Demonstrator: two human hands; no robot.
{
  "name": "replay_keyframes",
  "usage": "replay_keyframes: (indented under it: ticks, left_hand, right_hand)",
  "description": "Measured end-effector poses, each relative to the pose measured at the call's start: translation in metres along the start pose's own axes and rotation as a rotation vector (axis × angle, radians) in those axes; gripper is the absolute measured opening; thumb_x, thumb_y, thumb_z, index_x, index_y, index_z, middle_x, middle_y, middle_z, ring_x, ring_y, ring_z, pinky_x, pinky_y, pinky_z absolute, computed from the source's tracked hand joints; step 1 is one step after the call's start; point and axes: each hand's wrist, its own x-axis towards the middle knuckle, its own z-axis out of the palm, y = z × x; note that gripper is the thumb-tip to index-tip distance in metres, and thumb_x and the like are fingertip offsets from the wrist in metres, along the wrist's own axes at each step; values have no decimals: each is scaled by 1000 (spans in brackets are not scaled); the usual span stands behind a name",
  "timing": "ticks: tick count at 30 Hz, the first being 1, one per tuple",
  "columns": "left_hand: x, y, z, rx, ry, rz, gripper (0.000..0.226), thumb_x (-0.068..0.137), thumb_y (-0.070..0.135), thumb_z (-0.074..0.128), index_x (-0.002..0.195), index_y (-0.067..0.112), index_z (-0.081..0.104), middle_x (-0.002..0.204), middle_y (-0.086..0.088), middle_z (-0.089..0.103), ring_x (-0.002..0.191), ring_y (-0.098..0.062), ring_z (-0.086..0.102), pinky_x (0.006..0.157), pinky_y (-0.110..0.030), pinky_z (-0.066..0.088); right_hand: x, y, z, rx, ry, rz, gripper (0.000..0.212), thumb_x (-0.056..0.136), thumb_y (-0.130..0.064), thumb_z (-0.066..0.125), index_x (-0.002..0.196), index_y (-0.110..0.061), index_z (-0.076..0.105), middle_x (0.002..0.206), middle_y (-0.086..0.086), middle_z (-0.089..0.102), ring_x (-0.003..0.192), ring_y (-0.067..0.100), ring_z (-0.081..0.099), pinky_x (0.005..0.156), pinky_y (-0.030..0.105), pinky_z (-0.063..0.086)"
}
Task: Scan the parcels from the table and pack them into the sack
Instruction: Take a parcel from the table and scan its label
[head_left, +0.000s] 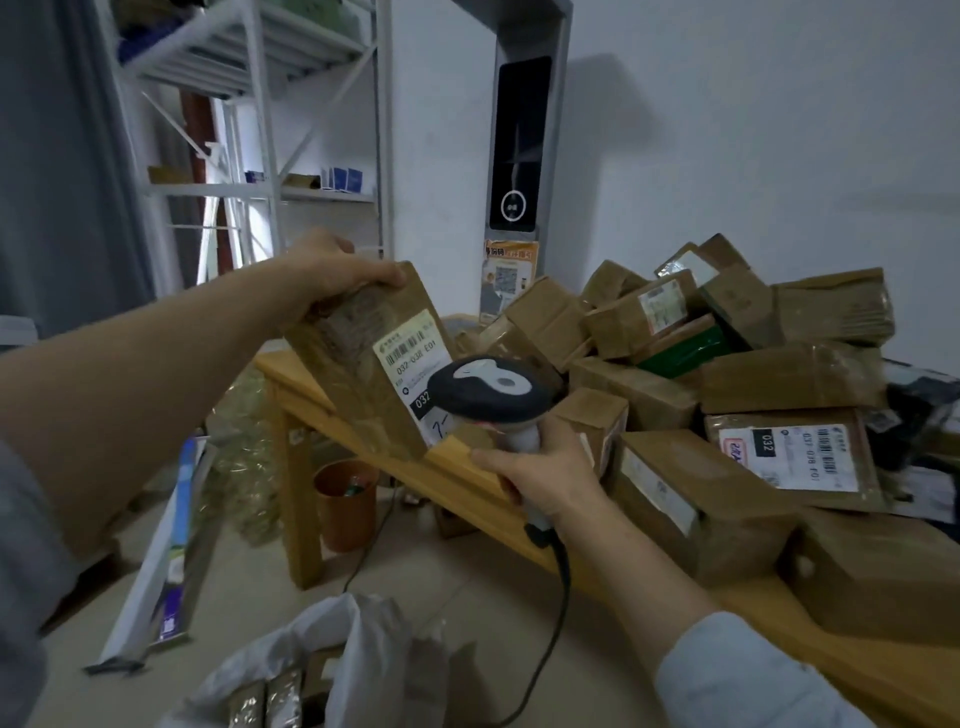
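Grips parcel by top edge in left hand, clutches scanner in right hand, over table edge, open floor above sack.

A wooden table carries a heap of brown taped parcels, several showing white shipping labels.

Parcels: heaped on table, 3 o'clock. Sack: on floor, 6 o'clock. Shelving: 11 o'clock, behind table.
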Motion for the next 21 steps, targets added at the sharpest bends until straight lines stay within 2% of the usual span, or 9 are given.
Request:
replay_keyframes:
  ticks: [3, 5, 8, 12, 15, 21]
  left_hand:
    - [0, -12, -7, 12, 8, -1, 89, 69, 41, 80, 142, 10, 39, 117, -14, 50, 97, -29, 51, 78, -39, 45]
    - [1, -20, -12, 31, 25, -13, 89, 69, 41, 81, 141, 9, 41, 123, -16, 51, 98, -28, 50, 78, -39, 45]
    - [2, -28, -19, 58, 47, -39, 82, 66, 43, 82, 133, 6, 49, 115, -14, 54, 97, -29, 53, 77, -39, 46]
    - [5, -31, -25, 74, 49, -57, 71, 67, 41, 82, 123, 6, 54, 104, -12, 57, 92, -30, 56, 74, -39, 47]
    - [6, -33, -27, 104, 46, -61, 67, 67, 42, 81, 118, 6, 56, 106, -14, 59, 93, -31, 57, 75, -40, 48]
    - [1, -33, -31, 77, 50, -58, 71, 69, 38, 81, 125, 5, 52, 94, -9, 52, 92, -29, 54, 76, -39, 47]
  right_hand:
    - [-1, 1, 17, -52, -56, -58, 31, 77, -14, 78, 84, -30, 53, 70, -12, 54, 56, -1, 49, 54, 16, 40]
    - [-1, 2, 23, -66, -65, -77, 32, 75, -18, 79, 87, -33, 53, 76, -13, 55, 64, 1, 49, 61, 23, 43]
    - [-1, -1, 27, -101, -71, -104, 31, 74, -22, 79, 89, -32, 55, 79, -14, 56, 68, 4, 50, 69, 30, 45]
    - [-1, -3, 28, -176, -95, -141, 29, 79, -16, 76, 88, -32, 53, 79, -13, 55, 68, 4, 51, 66, 28, 44]
    - [-2, -5, 29, -184, -113, -162, 29, 80, -15, 75, 96, -28, 54, 80, -14, 54, 68, 3, 50, 64, 24, 42]
    - [-5, -9, 34, -212, -118, -189, 34, 79, -14, 75, 83, -37, 49, 76, -15, 54, 65, 2, 50, 61, 22, 42]
